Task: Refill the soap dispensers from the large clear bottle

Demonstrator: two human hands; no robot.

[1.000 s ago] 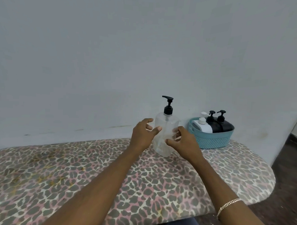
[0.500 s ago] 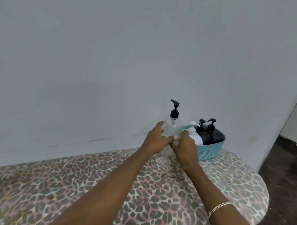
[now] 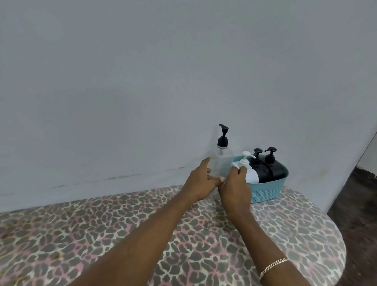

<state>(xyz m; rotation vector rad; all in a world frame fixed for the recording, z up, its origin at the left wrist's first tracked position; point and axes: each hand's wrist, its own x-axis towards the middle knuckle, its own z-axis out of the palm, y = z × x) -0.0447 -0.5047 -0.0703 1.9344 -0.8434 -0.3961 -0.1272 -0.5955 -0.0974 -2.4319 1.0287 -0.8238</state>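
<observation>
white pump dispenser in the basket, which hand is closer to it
Right. The right hand sits just below and left of the white pump dispenser, its fingers near the neck. The left hand is farther left, beyond the clear bottle.

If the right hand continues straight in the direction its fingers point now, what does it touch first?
Most likely the white pump dispenser in the teal basket: the right hand points up and away, its fingertips already at the dispenser's neck. Depth is uncertain.
</observation>
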